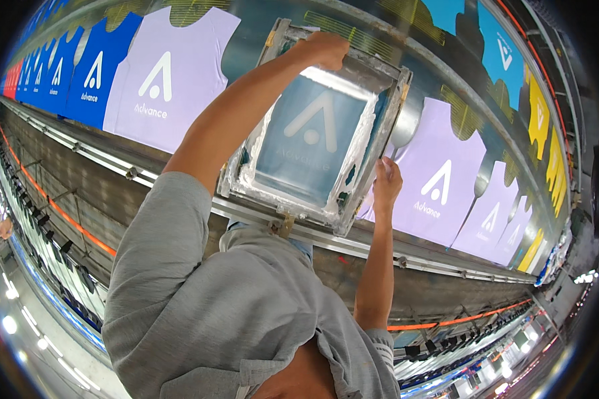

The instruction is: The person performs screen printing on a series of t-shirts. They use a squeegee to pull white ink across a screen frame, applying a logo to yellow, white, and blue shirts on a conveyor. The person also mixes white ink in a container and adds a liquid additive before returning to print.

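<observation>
A screen-printing frame [379, 143] lies tilted over the table in front of me. Its blue-grey mesh [299, 174] carries a pale triangular design, and white ink [363, 136] is smeared round the border. My left hand [325, 50] is closed on a grey bar [373, 70] at the far end; whether that bar belongs to the frame or to a squeegee is unclear. Beside the frame's right edge, my right hand [387, 181] has its fingers drawn together by a lilac shirt panel [439, 176]. What those fingers hold, if anything, is hidden.
Another printed lilac panel [173, 73] lies left of the frame, with blue panels [106, 73] beyond. Turquoise [502, 50] and yellow panels [538, 116] lie at the far right. A metal rail [180, 183] with clamps follows the table's near edge.
</observation>
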A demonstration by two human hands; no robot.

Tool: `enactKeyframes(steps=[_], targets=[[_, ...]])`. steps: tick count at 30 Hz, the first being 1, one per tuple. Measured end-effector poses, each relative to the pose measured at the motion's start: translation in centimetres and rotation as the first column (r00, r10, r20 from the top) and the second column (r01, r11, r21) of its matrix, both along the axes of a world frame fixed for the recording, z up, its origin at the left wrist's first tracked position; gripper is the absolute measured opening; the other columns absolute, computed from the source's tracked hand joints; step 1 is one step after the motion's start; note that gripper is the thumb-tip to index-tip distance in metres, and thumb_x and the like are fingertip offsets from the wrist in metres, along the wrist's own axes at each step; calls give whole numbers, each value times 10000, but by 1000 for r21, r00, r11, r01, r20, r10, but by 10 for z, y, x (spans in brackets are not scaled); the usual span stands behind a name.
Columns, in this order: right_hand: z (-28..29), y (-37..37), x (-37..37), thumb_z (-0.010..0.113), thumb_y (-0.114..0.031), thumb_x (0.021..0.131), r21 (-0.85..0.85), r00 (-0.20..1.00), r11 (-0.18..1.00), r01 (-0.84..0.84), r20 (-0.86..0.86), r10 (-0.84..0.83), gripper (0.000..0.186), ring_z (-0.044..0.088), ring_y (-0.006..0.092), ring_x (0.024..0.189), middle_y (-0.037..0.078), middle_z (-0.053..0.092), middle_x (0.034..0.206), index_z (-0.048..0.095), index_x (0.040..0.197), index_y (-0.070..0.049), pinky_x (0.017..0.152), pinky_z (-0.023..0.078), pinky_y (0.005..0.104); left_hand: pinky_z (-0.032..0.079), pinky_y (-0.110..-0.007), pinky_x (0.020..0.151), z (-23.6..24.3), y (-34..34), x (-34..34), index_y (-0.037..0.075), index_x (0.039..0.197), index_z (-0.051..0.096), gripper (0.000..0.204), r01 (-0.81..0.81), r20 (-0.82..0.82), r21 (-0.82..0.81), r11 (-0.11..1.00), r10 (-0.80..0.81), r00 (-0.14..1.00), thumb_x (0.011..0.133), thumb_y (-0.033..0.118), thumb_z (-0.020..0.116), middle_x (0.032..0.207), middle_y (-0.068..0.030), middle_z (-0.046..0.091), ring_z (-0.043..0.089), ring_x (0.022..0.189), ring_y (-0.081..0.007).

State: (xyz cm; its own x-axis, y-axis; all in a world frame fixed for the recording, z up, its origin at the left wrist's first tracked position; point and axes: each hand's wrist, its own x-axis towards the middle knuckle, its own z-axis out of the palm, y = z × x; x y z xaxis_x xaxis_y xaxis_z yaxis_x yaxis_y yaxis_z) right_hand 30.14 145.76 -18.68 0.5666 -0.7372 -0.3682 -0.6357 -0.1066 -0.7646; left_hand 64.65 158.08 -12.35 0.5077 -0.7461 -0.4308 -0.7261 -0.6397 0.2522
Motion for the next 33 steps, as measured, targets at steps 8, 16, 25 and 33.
enactKeyframes(steps=[8, 16, 25, 33], targets=[[-12, -8, 4, 708, -290, 851, -104, 1000, 994, -28, 1, 28, 322, 648, 279, 890, 176, 699, 927, 702, 1013, -12, 826, 483, 376, 523, -461, 684, -33, 109, -170, 102, 862, 697, 186, -131, 138, -228, 965, 165, 977, 716, 56, 592, 835, -117, 696, 676, 841, -326], [-31, -20, 6, 689, -277, 852, -411, 974, 911, -24, 196, 114, 315, 672, 289, 840, 177, 717, 927, 711, 979, 11, 786, 512, 395, 501, -396, 988, -47, 208, -314, 10, 1130, 650, 448, -30, 194, -516, 856, 151, 969, 682, 3, 633, 1159, -126, 660, 616, 1129, -277], [-9, 132, 93, 641, -204, 886, -236, 950, 970, 49, 311, 27, 275, 623, 224, 773, 135, 702, 882, 694, 991, 45, 736, 494, 346, 512, -418, 790, -23, 319, -209, 47, 897, 649, 247, -117, 56, -315, 942, 141, 988, 655, 7, 620, 907, -87, 646, 630, 947, -294], [-9, 303, 181, 626, -194, 930, -23, 972, 999, 46, 233, -39, 264, 577, 151, 759, 63, 679, 876, 682, 1020, 48, 680, 461, 289, 520, -406, 748, -22, 477, -105, 62, 809, 648, 136, -103, 65, -231, 968, 121, 991, 679, 29, 625, 846, -88, 650, 647, 895, -289]])
